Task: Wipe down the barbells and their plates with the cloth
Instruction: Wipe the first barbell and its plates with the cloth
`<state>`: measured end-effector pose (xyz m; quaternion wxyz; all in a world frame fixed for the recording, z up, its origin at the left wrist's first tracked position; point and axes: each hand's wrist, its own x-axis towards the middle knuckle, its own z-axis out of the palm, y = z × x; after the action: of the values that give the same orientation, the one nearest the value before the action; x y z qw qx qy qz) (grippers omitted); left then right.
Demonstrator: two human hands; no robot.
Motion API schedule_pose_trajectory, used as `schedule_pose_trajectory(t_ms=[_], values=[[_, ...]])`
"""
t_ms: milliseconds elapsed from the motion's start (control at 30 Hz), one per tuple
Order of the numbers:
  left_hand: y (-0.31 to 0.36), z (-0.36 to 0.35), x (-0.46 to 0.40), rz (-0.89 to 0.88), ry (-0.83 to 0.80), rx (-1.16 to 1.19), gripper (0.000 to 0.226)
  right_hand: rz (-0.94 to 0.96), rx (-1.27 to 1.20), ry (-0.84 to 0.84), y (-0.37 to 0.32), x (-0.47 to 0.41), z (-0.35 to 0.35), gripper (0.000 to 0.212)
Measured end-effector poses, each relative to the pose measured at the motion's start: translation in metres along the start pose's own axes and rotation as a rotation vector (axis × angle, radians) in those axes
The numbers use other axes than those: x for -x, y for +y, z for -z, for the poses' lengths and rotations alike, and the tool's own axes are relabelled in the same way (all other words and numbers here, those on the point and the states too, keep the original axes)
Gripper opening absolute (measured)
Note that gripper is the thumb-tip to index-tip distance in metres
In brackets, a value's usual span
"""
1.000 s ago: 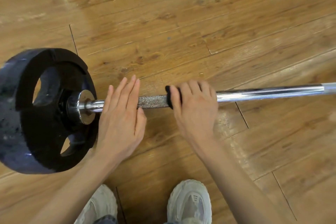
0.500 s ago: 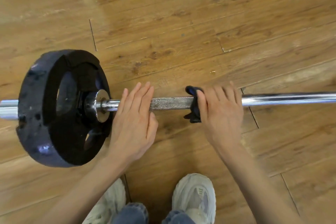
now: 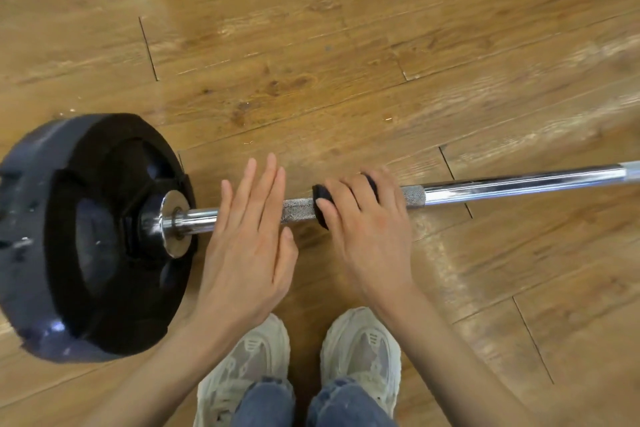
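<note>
A: Nearest us, left hand flat, fingers straight, resting on the barbell lying on the floor.
B: Right hand wraps the dark cloth round the knurled section. We judge shaft underway; plate still to do.

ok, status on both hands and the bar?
Left hand flat on chrome steel barbell bar, fingers straight. Right hand wraps dark cloth round the knurled section. Black round weight plate untouched. Nothing in the way.
</note>
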<state>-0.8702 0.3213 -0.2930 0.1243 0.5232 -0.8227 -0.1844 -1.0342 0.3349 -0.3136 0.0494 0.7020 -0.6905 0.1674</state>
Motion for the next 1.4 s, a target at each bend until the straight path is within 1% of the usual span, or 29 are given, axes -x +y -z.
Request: schedule_pose_trajectory(t_ms=[33,67,100,133,167,200,300,333,367,433,467,500,567,600,633,700,733,800,833,900,933,967,1000,1067,1100,1200,1267,1333,1400], values=[[0.001,-0.001,0.0,-0.001,-0.012,-0.006,0.065,-0.038,0.021,-0.036,-0.003,-0.01,0.006,0.042],[0.002,-0.003,0.0,-0.001,-0.021,-0.011,0.065,-0.101,0.047,-0.137,-0.007,-0.026,0.014,0.043],[0.002,-0.004,0.001,-0.002,-0.025,-0.016,0.066,-0.16,0.047,-0.303,-0.011,-0.043,0.017,0.046],[0.002,-0.005,0.002,-0.005,-0.027,-0.023,0.066,-0.208,0.039,-0.427,-0.012,-0.055,0.018,0.048],[0.001,-0.007,0.003,-0.009,-0.03,-0.032,0.066,-0.236,0.022,-0.487,-0.011,-0.06,0.018,0.049],[-0.001,-0.008,0.003,-0.012,-0.029,-0.04,0.066,-0.22,-0.017,-0.454,-0.01,-0.056,0.016,0.05],[-0.001,-0.008,0.004,-0.011,-0.017,-0.047,0.067,-0.108,0.002,-0.166,-0.007,-0.009,0.016,0.039],[-0.001,-0.008,0.005,-0.009,-0.014,-0.043,0.067,-0.088,-0.031,-0.153,-0.009,0.007,0.019,0.038],[0.0,-0.008,0.005,-0.008,-0.012,-0.04,0.067,-0.064,-0.051,-0.176,-0.007,0.016,0.017,0.038],[0.001,-0.01,0.007,-0.01,-0.019,-0.053,0.068,-0.063,-0.014,-0.203,-0.007,0.001,0.016,0.04],[0.001,-0.01,0.008,-0.012,-0.025,-0.059,0.068,-0.109,0.028,-0.282,-0.009,-0.017,0.018,0.047],[0.001,-0.01,0.01,-0.011,-0.026,-0.062,0.068,-0.161,0.069,-0.446,-0.012,-0.039,0.022,0.052],[0.002,-0.01,0.011,-0.017,-0.026,-0.067,0.068,-0.191,0.071,-0.627,-0.008,-0.061,0.021,0.054],[0.002,-0.01,0.01,-0.021,-0.025,-0.069,0.067,-0.177,0.054,-0.624,-0.004,-0.056,0.017,0.054],[0.002,-0.01,0.01,-0.02,-0.021,-0.07,0.067,-0.141,0.036,-0.544,0.001,-0.044,0.018,0.051],[0.002,-0.01,0.012,-0.013,-0.011,-0.069,0.067,-0.075,-0.006,-0.306,-0.003,-0.005,0.028,0.039],[0.002,-0.011,0.013,-0.012,-0.006,-0.076,0.068,-0.068,-0.031,-0.25,-0.005,0.009,0.031,0.036],[0.004,-0.012,0.014,-0.02,-0.005,-0.096,0.068,-0.073,-0.046,-0.247,-0.004,0.004,0.023,0.04],[0.004,-0.012,0.015,-0.025,-0.011,-0.098,0.068,-0.121,-0.014,-0.291,-0.005,-0.015,0.021,0.045],[0.004,-0.011,0.014,-0.028,-0.006,-0.103,0.066,-0.169,0.083,-0.5,-0.006,-0.047,0.018,0.05],[0.004,-0.01,0.013,-0.03,-0.004,-0.11,0.066,-0.162,0.077,-0.558,-0.002,-0.049,0.015,0.05],[0.004,-0.009,0.012,-0.032,-0.004,-0.117,0.065,-0.139,0.021,-0.514,0.002,-0.044,0.015,0.05],[0.004,-0.009,0.011,-0.033,-0.001,-0.122,0.065,-0.11,-0.016,-0.412,0.006,-0.032,0.017,0.047],[0.003,-0.009,0.011,-0.031,0.014,-0.122,0.064,-0.015,-0.044,-0.151,0.008,0.004,0.022,0.034],[0.003,-0.009,0.01,-0.03,0.02,-0.122,0.064,0.025,-0.042,-0.084,0.012,0.017,0.021,0.031],[0.002,-0.01,0.008,-0.04,0.022,-0.141,0.064,0.027,0.034,-0.007,0.041,0.021,0.014,0.036],[0.002,-0.01,0.008,-0.034,0.016,-0.136,0.064,-0.058,0.021,0.039,0.049,0.015,0.016,0.041],[0.003,-0.01,0.007,-0.029,0.02,-0.136,0.064,-0.136,-0.05,0.051,0.034,0.01,0.013,0.044],[0.003,-0.011,0.004,-0.028,0.031,-0.14,0.063,-0.094,-0.046,0.01,0.012,0.007,0.006,0.044]])
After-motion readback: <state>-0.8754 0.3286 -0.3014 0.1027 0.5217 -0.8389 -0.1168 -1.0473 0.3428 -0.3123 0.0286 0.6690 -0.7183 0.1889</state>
